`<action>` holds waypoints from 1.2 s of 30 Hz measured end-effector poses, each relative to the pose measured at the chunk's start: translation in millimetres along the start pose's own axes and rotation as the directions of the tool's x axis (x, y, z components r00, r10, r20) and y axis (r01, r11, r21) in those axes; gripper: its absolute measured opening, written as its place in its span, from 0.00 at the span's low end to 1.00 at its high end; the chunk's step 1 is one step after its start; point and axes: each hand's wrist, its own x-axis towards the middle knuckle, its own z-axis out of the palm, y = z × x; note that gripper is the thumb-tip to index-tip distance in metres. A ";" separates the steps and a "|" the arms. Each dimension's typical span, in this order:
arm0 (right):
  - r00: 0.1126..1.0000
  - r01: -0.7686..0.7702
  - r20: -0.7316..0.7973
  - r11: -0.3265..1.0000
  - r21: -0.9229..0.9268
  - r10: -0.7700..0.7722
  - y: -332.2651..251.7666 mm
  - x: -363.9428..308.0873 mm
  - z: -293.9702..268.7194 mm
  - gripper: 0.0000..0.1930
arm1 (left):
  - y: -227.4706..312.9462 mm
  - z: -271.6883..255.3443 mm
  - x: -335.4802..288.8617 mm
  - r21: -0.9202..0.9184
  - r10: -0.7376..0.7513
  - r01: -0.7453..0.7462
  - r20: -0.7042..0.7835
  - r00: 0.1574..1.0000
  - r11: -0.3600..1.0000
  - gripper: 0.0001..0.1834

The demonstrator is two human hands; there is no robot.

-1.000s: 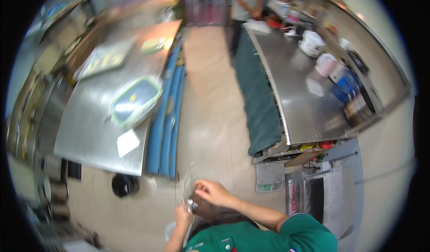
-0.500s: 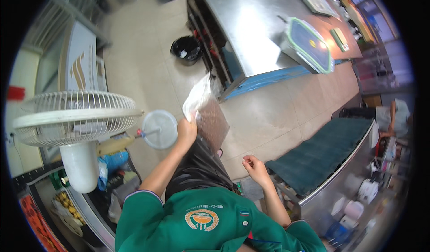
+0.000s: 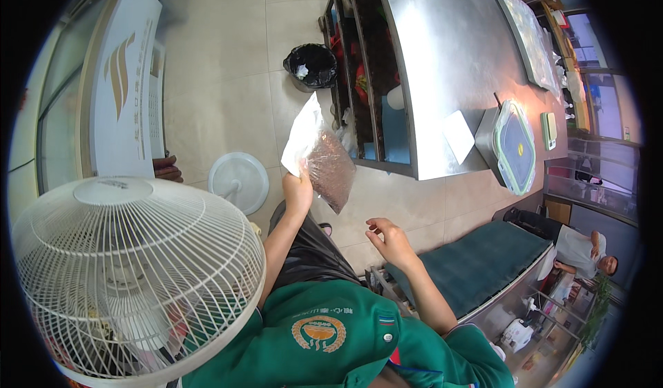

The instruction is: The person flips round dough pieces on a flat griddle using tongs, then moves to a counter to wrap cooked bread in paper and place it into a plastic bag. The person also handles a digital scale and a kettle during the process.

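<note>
My left hand [image 3: 298, 193] is closed on the upper end of a clear plastic bag [image 3: 331, 172]. Dark brown, fine-grained contents fill the bag's lower part, while its whitish top sticks up beyond my fingers. The bag hangs tilted over the floor, in front of the steel table [image 3: 442, 36]. My right hand [image 3: 392, 242] is in the air near a dark green padded bench [image 3: 476, 264], its fingers loosely bent and apart, with nothing in it.
A white fan [image 3: 138, 270] stands close on my left, beside a round white base [image 3: 238, 183] on the floor. A black-lined bin [image 3: 312, 67] is by the table. On the tabletop are a lidded container [image 3: 514, 150] and a white sheet [image 3: 457, 137]. Another person [image 3: 580, 250] is far right.
My view has shifted, so the fan looms larger and the table sits further right. The bag stays in my left hand, and my right hand stays empty.
</note>
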 end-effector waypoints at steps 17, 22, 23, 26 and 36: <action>0.996 -0.084 -0.012 0.996 0.037 0.084 65.0 -52.1 -40.5 0.14 | 8.8 40.7 14.2 -0.402 -0.202 0.144 -0.104 0.974 0.904 0.25; 0.980 -0.192 -0.036 0.974 0.117 0.197 90.8 -84.8 -33.6 0.15 | -6.5 38.0 7.8 -0.061 -0.180 0.174 -0.127 0.975 0.983 0.32; 0.980 -0.191 -0.039 0.980 0.060 0.194 95.4 -88.1 -30.2 0.16 | -7.1 35.4 9.5 -0.116 -0.203 0.190 -0.112 0.973 0.975 0.33; 0.986 -0.152 -0.066 0.988 -0.004 0.152 108.0 -96.7 -21.7 0.19 | -5.5 32.6 12.4 -0.138 -0.273 0.268 -0.020 0.962 0.954 0.34; 0.960 -0.175 -0.214 0.983 0.055 0.183 153.7 -116.7 -3.1 0.15 | -31.4 47.6 30.0 -0.186 -0.182 0.191 0.066 0.981 0.964 0.32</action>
